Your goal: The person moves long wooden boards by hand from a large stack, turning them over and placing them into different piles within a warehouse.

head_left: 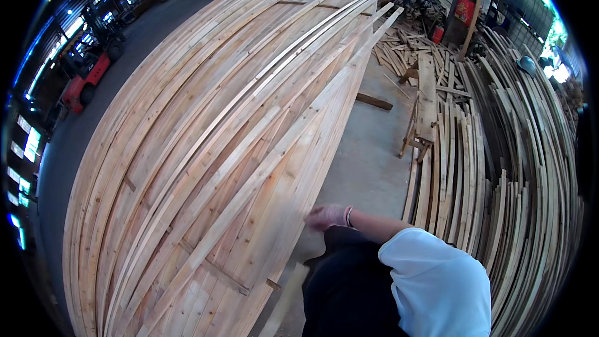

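View: the head camera, looking down over a lumber yard floor.
Right hand: the right hand (329,216) reaches leftward across the body from a white short sleeve (437,281); it wears a thin pale glove and a band at the wrist.
Right hand state: the fingers are blurred, so it cannot be told whether they are spread or curled; they lie at the near right edge of the plank stack, seemingly touching it, with nothing seen pinched.
Left hand: it does not show anywhere in the picture.
Plank stack: the large stack of long pale planks (212,150) fills the left and middle, running from the near edge to the far end, its boards bent by the lens.
Top board: one long narrow board (324,97) lies slanted over the stack's right side, its far tip jutting past the stack.
Cross strips: short wooden strips (215,268) lie across the planks near the person.
Loose slat: a pale slat (286,299) lies near the dark trousers (349,293), just beside the stack's near corner.
Floor: bare grey concrete (368,156) separates the stack from the right-hand piles; a short dark wood piece (374,101) lies on it.
Right piles: rows of thin weathered slats (499,168) curve along the right side.
Far right: scrap offcuts (399,47) lie heaped, with a red container (464,9) beyond.
Far left: a red forklift (87,78) stands well apart from the stack.
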### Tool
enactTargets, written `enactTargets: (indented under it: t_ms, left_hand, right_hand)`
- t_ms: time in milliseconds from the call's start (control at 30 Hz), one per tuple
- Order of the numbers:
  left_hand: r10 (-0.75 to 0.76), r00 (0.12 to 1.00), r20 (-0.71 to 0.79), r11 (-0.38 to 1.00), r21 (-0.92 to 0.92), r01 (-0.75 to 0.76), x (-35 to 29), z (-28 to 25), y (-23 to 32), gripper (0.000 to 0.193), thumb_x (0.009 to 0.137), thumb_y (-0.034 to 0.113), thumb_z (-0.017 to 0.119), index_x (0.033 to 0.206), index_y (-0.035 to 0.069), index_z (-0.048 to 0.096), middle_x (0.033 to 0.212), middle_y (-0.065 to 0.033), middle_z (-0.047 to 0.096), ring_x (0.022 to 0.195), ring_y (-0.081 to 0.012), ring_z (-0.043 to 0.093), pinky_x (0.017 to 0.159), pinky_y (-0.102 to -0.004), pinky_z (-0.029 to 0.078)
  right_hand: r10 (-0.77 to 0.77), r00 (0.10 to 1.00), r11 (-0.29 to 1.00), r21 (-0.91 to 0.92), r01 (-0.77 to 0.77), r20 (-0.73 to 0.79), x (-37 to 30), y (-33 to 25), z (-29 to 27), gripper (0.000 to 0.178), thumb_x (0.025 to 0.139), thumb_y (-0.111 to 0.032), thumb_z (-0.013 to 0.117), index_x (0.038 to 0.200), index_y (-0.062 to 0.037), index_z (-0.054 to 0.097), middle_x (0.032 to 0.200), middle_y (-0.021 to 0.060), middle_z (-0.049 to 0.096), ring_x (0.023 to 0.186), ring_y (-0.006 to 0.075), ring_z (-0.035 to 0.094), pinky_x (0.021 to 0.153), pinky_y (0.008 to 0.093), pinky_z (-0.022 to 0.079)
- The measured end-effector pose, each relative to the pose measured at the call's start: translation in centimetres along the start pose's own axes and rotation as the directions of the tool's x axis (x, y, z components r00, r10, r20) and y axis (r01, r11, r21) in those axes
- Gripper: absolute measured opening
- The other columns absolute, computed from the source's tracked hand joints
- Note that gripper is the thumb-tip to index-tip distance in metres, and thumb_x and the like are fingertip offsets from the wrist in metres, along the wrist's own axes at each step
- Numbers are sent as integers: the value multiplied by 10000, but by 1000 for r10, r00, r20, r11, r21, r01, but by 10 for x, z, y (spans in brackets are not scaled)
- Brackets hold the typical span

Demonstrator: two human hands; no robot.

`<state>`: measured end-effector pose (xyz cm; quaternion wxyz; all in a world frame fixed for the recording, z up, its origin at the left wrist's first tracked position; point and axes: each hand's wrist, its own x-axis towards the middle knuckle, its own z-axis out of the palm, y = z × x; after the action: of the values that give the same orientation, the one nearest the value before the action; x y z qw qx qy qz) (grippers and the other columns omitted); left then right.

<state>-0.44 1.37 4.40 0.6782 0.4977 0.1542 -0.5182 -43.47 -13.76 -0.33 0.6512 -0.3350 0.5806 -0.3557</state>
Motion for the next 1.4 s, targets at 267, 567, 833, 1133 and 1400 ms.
enactTargets:
  t_ms: [267, 567, 833, 1133, 1400]
  left_hand:
    - [-144, 986, 88, 969, 215, 122, -14, 66, -88, 390, 932, 380, 531, 1099, 40, 625, 982, -88, 676, 927, -238, 635, 922, -486, 479]
    - [-173, 974, 145, 949, 289, 126, -16, 110, -111, 409, 929, 404, 520, 1106, 48, 614, 976, -79, 663, 923, -237, 625, 898, -476, 478]
    - [-199, 962, 188, 933, 335, 127, -13, 116, -113, 426, 926, 426, 510, 1113, 55, 605, 971, -72, 651, 920, -235, 616, 877, -467, 477]
    - [-189, 961, 201, 944, 308, 121, -15, 123, -115, 446, 922, 451, 499, 1120, 63, 594, 966, -64, 638, 916, -234, 605, 853, -457, 476]
    - [-196, 956, 219, 931, 347, 112, -14, 138, -119, 463, 919, 473, 490, 1126, 70, 584, 961, -57, 627, 913, -232, 596, 832, -449, 475]
  right_hand:
    - [202, 735, 656, 647, 389, -647, 104, -112, -148, 516, 800, -393, 690, 1131, -10, 589, 982, 119, 668, 806, 253, 648, 687, 366, 515]
    - [221, 348, 975, 212, -64, -911, 94, -201, -186, 633, 690, -386, 723, 1147, 11, 537, 1122, 199, 603, 1032, 335, 590, 884, 399, 459]
    - [207, 256, 971, 166, -174, -944, 103, -205, -207, 648, 660, -439, 703, 1159, -54, 552, 1184, 176, 594, 1101, 320, 580, 942, 404, 463]
    - [327, 339, 945, 301, -127, -882, 93, -213, -202, 763, 656, -499, 714, 1223, -38, 496, 1191, 184, 593, 1106, 325, 587, 930, 393, 470]
    - [130, 314, 974, 63, -215, -940, 136, -164, -209, 564, 713, -553, 636, 1008, -73, 602, 1017, 161, 633, 918, 296, 623, 798, 381, 497]
